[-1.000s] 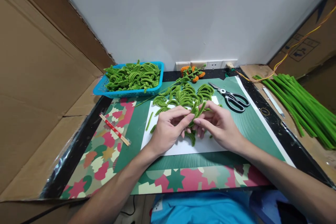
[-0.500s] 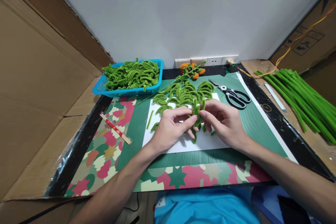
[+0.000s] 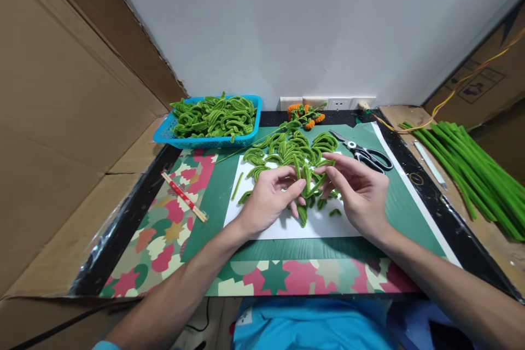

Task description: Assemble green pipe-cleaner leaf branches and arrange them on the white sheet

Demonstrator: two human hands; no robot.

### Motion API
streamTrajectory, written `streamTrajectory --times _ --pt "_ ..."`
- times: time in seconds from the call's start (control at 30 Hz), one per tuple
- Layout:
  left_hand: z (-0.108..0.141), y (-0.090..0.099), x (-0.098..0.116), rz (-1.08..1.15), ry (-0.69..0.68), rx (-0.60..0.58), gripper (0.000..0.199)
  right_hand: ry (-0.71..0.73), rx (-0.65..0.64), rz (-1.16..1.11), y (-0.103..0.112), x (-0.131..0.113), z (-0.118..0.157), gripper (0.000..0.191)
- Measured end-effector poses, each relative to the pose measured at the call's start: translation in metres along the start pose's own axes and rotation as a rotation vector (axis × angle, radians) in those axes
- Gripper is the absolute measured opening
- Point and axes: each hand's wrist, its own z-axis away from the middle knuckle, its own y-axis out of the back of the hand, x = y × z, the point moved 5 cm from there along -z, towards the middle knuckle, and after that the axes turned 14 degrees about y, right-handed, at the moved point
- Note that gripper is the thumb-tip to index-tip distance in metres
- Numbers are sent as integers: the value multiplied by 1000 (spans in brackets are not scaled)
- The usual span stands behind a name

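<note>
1. I see the left hand (image 3: 268, 197) pinching a fuzzy green bundle (image 3: 306, 179) between thumb and forefinger, its strands sticking up past those fingertips.
2. The right hand (image 3: 365, 191) sits at the bundle's right side, fingers curved, thumb and forefinger parted; I can't tell whether it grips a strand.
3. On my view, the bundle is between both hands, above the white paper (image 3: 241, 224), with curved green pieces (image 3: 295, 149) just beyond the fingers.

Lit softly and evenly, with moderate brightness. Shaded faintly beneath the fingers (image 3: 295, 191) on the white paper (image 3: 283, 231). Glinting along the bench's (image 3: 139, 205) left edge. Stretched toward the frame's sides, darkened at top right.
</note>
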Motion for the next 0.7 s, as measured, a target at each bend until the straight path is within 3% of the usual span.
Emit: streamTrajectory --times 0.1,0.3,0.7 --pt "-2 2 -3 17 -23 30 32 -65 -33 -97 -4 5 -1 26" --pt "-3 3 -7 19 -42 58 36 -161 26 -254 -5 16 0 27" --pt "4 -6 -8 -56 -31 -12 30 -150 -64 -92 -11 8 1 21"
